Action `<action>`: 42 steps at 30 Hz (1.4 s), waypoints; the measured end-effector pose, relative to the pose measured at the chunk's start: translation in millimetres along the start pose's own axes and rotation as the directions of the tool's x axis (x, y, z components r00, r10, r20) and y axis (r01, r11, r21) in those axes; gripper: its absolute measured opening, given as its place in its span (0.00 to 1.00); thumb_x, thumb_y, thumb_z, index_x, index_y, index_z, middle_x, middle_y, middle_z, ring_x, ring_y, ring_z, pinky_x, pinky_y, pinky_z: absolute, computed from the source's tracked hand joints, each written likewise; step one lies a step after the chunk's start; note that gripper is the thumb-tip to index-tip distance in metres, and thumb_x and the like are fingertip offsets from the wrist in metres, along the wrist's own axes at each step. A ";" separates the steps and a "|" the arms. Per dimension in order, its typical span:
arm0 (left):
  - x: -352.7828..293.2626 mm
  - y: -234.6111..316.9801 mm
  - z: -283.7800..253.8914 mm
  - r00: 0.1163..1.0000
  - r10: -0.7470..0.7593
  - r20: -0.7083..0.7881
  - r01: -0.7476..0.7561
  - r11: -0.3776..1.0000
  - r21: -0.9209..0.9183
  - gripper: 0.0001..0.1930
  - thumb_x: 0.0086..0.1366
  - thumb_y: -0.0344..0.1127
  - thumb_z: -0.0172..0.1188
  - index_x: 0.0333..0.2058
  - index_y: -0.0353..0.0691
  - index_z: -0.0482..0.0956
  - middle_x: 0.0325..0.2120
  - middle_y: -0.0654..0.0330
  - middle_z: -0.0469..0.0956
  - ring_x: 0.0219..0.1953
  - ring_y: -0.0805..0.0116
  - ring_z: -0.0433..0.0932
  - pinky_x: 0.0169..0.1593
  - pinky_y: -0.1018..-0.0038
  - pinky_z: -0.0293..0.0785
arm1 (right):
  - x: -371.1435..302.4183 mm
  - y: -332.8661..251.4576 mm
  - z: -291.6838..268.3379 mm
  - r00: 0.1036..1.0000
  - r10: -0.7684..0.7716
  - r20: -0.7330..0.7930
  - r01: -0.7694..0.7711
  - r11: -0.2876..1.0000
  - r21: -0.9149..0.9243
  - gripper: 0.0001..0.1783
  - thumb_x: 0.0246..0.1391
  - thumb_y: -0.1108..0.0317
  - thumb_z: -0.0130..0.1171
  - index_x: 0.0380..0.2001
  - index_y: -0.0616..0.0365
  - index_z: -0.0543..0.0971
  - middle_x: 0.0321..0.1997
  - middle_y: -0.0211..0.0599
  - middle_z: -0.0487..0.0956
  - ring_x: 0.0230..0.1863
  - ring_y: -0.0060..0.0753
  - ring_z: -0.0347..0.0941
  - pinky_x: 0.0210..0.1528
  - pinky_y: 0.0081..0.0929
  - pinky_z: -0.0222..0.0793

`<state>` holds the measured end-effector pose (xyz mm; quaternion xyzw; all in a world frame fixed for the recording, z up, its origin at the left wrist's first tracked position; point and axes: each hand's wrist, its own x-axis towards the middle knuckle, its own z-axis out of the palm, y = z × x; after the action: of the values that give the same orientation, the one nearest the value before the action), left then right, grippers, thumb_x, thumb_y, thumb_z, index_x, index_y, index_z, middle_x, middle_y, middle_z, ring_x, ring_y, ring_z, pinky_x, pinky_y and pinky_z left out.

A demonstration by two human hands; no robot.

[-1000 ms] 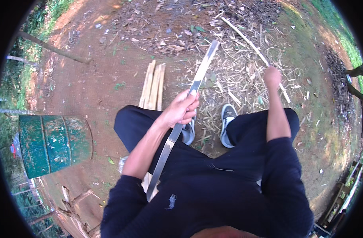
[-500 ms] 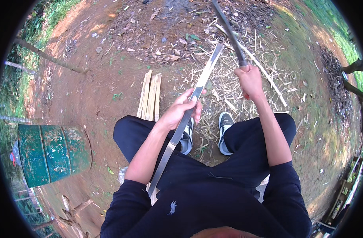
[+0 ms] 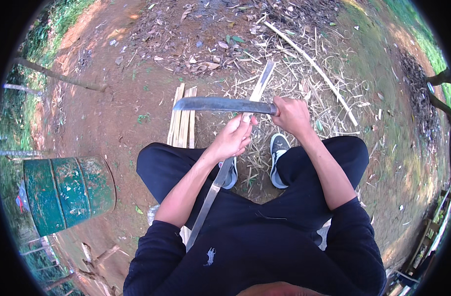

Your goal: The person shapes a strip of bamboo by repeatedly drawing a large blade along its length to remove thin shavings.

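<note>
My left hand (image 3: 231,138) is closed around a long, split bamboo strip (image 3: 206,207), dark on its outer face and pale where it has been shaved near the far end. The strip slants from beside my left side, between my knees, out past my feet. In my right hand (image 3: 291,116) is the handle of a machete (image 3: 220,104). Its broad grey blade lies crosswise over the strip, pointing left, just beyond my left fingers. Whether the edge touches the bamboo, I cannot tell.
Several pale split strips (image 3: 183,118) lie on the ground beyond my left knee. Thin shavings (image 3: 329,93) and a long pale strip (image 3: 314,64) litter the soil ahead. A dented green drum (image 3: 70,192) lies at the left. My shoes (image 3: 279,160) are close below the blade.
The machete has swung down from pointing away to lying crosswise over the bamboo strip. My right hand has moved slightly nearer and left; the left keeps its hold.
</note>
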<state>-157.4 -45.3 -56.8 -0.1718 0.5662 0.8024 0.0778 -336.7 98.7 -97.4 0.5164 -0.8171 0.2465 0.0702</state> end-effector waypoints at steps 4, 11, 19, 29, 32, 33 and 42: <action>-7.7 -6.5 11.8 0.997 -0.024 -0.079 0.029 0.998 0.058 0.17 0.78 0.51 0.37 0.45 0.44 0.65 0.21 0.73 0.56 0.14 0.86 0.51 0.14 0.85 0.47 | -4.6 7.0 15.7 0.983 -0.112 -0.145 0.125 0.989 0.079 0.10 0.38 0.71 0.64 0.22 0.55 0.71 0.15 0.36 0.74 0.14 0.42 0.73 0.17 0.40 0.69; 7.3 -15.7 8.3 0.994 -0.014 -0.104 0.025 0.994 0.106 0.15 0.78 0.49 0.38 0.44 0.45 0.65 0.20 0.74 0.55 0.14 0.86 0.50 0.14 0.85 0.47 | -11.8 59.0 37.7 0.990 -0.016 -0.142 0.014 1.000 -0.018 0.10 0.39 0.72 0.67 0.22 0.55 0.73 0.19 0.37 0.78 0.18 0.45 0.76 0.24 0.39 0.74; -8.3 1.0 -5.4 0.995 -0.041 -0.090 0.042 0.999 0.001 0.16 0.78 0.50 0.39 0.43 0.44 0.65 0.21 0.73 0.56 0.15 0.86 0.52 0.13 0.85 0.51 | -15.2 173.9 15.4 0.422 0.883 -0.205 -0.894 0.443 0.063 0.24 0.60 0.57 0.46 0.33 0.69 0.83 0.28 0.60 0.82 0.33 0.58 0.82 0.43 0.47 0.78; 2.8 3.9 -13.8 0.989 0.132 -0.074 -0.145 0.963 -0.226 0.16 0.79 0.40 0.36 0.55 0.37 0.64 0.22 0.67 0.64 0.18 0.73 0.69 0.18 0.77 0.70 | 13.4 13.9 -12.5 0.896 0.443 0.011 -0.412 0.824 0.389 0.09 0.54 0.67 0.55 0.24 0.60 0.78 0.16 0.37 0.77 0.15 0.32 0.73 0.20 0.35 0.70; -2.8 9.7 -4.5 0.987 0.122 -0.105 -0.126 0.991 -0.037 0.17 0.79 0.44 0.36 0.52 0.38 0.65 0.22 0.66 0.64 0.13 0.80 0.61 0.13 0.82 0.61 | 11.7 10.7 -16.0 0.966 0.259 -0.019 -0.253 0.955 0.157 0.06 0.51 0.68 0.57 0.23 0.58 0.76 0.16 0.39 0.77 0.15 0.39 0.74 0.20 0.39 0.70; -5.4 10.0 -2.0 0.988 0.125 -0.091 -0.123 0.992 0.031 0.17 0.79 0.45 0.36 0.52 0.38 0.65 0.22 0.67 0.64 0.12 0.81 0.59 0.12 0.83 0.59 | 11.8 11.7 -15.0 0.977 0.206 -0.047 -0.200 0.974 0.108 0.05 0.49 0.69 0.57 0.23 0.57 0.75 0.16 0.40 0.77 0.15 0.42 0.74 0.20 0.40 0.70; -19.4 -13.9 -0.7 0.991 0.060 -0.120 -0.034 0.977 0.210 0.15 0.79 0.46 0.36 0.45 0.42 0.65 0.21 0.72 0.57 0.12 0.86 0.52 0.13 0.83 0.48 | 4.0 27.8 -1.6 0.997 0.016 -0.077 -0.017 1.000 -0.015 0.06 0.40 0.69 0.60 0.23 0.55 0.73 0.17 0.39 0.76 0.17 0.48 0.74 0.21 0.44 0.70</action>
<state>-134.8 -39.8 -62.3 -0.1993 0.6545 0.7281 0.0407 -363.2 105.8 -103.7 0.4992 -0.8198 0.2605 0.1039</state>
